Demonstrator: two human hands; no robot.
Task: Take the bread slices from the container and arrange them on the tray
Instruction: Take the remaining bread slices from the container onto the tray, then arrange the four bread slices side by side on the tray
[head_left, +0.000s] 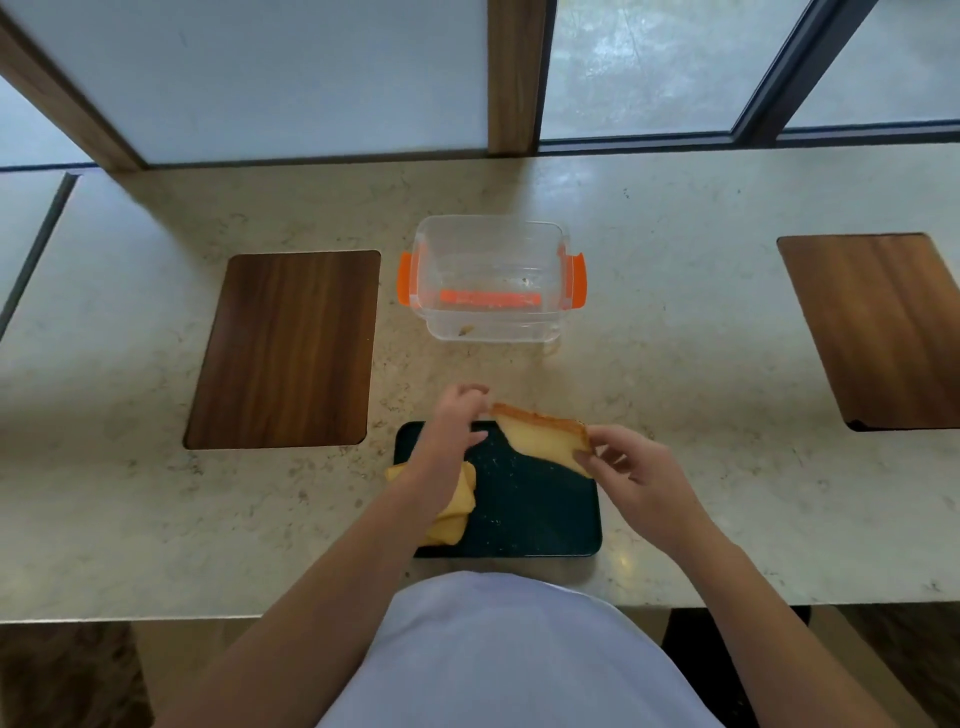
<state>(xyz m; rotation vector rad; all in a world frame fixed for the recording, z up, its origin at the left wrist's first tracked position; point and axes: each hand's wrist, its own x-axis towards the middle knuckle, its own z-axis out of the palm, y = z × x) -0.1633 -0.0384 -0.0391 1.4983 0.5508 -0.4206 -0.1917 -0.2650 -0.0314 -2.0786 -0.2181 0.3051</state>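
Bread slice (543, 434), pale yellow with a browned crust, hangs above the dark tray (535, 514), pinched at its far corner by the left hand (457, 415) and at its near end by the right hand (636, 467). Roughly three more slices (457, 504) overlap on the tray's left edge. One clear container (491, 280) stands behind.

**Nothing to read**

From where I stand I can make out no text, label, brand, number or sign. The clear container (491, 280) with orange clips, the dark tray (530, 499) and the stone counter (675, 364) all show plain, unmarked surfaces to me.
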